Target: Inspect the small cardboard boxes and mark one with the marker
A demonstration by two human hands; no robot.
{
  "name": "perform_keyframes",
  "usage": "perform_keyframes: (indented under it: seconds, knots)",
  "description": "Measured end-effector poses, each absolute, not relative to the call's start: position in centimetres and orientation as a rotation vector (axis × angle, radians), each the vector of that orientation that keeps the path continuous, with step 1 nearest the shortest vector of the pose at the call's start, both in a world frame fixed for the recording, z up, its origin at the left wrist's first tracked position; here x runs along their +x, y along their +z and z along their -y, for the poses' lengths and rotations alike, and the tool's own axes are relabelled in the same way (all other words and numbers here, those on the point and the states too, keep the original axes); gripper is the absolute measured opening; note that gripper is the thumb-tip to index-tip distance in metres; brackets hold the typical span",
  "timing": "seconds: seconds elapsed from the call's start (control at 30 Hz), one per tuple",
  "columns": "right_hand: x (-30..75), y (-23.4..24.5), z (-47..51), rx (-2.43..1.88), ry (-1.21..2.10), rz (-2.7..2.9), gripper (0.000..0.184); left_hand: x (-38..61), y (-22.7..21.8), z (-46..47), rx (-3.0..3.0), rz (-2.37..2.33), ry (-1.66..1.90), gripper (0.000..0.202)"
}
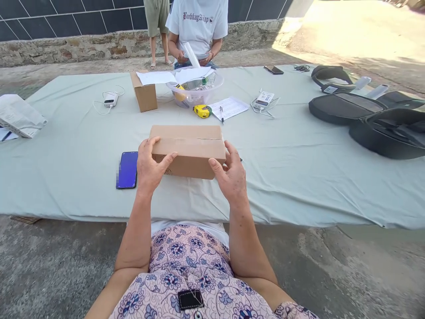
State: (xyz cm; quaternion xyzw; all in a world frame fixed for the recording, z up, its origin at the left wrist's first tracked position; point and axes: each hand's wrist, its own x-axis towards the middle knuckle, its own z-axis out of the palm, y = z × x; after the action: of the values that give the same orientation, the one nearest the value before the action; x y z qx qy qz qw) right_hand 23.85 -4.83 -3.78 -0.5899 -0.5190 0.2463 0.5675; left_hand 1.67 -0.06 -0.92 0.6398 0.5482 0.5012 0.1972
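Note:
A closed brown cardboard box [187,148] is held between my two hands, just above or on the table's near middle; I cannot tell if it touches the cloth. My left hand [151,164] grips its left end, thumb along the near side and fingers over the top edge. At the right end, my right hand [230,173] presses with its thumb on the near corner, the other fingers behind the end face. Close to my left wrist lies a phone [127,170] with a blue screen. A small dark thing shows partly behind my right hand.
Beyond the box stand a clear plastic basin [195,95], another cardboard box [146,95], a yellow tape measure [202,111], and paper [230,108] with a pen [222,114]. Black cases [345,108] lie right; a white bag [20,115] stands left. A person in a white shirt [199,26] sits opposite.

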Motion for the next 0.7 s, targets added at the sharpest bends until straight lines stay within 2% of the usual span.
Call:
perform_keyframes:
  seconds: [0.07, 0.13, 0.33, 0.43, 0.57, 0.7]
  knots:
    - [23.7, -2.9, 5.3, -1.326, 0.526, 1.263, 0.063, 1.2, -0.8, 0.0, 1.700, -1.502, 1.407, 0.057]
    - [23.5, -2.1, 5.8, -1.278, 0.474, 1.312, 0.053, 0.6, -0.9, -0.2, 1.634, -1.427, 1.406, 0.054]
    - [23.0, -0.6, 7.2, -1.179, 0.244, 1.468, 0.052, -0.4, -1.4, -1.2, 1.431, -1.136, 1.474, 0.058]
    - [22.6, -0.3, 7.5, -1.111, 0.116, 1.572, 0.060, -0.6, -1.5, -1.5, 1.310, -1.037, 1.516, 0.070]
    - [22.2, -0.3, 7.5, -1.112, 0.101, 1.619, 0.086, -1.0, -1.5, -1.7, 1.176, -1.013, 1.529, 0.090]
    - [22.1, -0.3, 7.7, -1.197, 0.187, 1.600, 0.089, -1.1, -1.4, -1.5, 1.133, -1.055, 1.574, 0.095]
